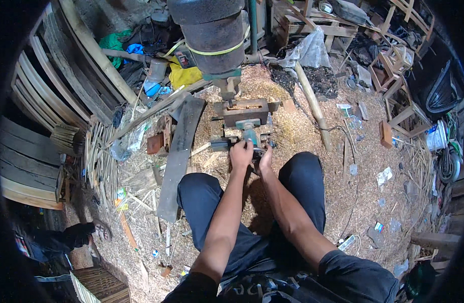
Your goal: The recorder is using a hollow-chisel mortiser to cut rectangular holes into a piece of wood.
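Note:
Straight ahead of my knees, a wooden block (pixel 245 113) with a long slot cut in its top is held in a green vise (pixel 248 134). Above the slot's left end is the bit end of a drilling machine (pixel 229 91), under its large dark housing (pixel 212 38). My left hand (pixel 241 154) is closed at the near end of the vise, by a dark handwheel (pixel 257 155). Curled around the wheel's right side is my right hand (pixel 266 160). Both hands partly cover the wheel.
Wood chips cover the floor. A long grey plank (pixel 179 161) lies left of my knee, and a pole (pixel 313 103) lies to the right. Boards lean at the far left (pixel 55 65), near another person's foot (pixel 102 231). Wooden frames (pixel 393 98) stand at the right.

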`<state>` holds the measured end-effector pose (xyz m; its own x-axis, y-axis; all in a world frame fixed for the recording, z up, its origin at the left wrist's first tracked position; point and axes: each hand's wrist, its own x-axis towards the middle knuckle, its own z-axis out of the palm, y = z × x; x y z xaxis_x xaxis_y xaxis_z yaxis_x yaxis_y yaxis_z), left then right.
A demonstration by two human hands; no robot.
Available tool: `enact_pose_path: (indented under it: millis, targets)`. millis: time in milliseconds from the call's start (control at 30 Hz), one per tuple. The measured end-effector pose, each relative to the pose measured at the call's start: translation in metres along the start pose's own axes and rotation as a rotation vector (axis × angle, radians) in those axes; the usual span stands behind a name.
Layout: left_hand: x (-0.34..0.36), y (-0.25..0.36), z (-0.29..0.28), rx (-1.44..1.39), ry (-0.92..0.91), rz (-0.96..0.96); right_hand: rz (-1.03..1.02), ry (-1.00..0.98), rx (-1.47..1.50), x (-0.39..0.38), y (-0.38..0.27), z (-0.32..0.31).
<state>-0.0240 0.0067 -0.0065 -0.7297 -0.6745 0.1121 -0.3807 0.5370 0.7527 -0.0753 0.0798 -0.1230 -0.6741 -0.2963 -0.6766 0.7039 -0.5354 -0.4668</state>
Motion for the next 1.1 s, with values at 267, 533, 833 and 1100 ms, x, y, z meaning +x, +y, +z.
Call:
enact_pose_path:
  millis: [267,533,833,1100]
  targets:
    - [0.007,-0.015,0.011,-0.156,0.113,0.129,-0.148,-0.029,-0.113,-0.027,-0.020,0.013]
    - [0.005,-0.033,0.019,-0.485,0.166,0.016,-0.237,-0.021,-0.357,-0.032,-0.024,0.013]
    - [0.003,-0.039,0.020,-0.542,0.104,0.026,-0.409,0.169,-0.643,-0.049,-0.030,0.023]
    - [-0.006,-0.043,0.012,-0.518,-0.053,-0.207,-0.524,0.172,-0.588,-0.050,-0.024,0.022]
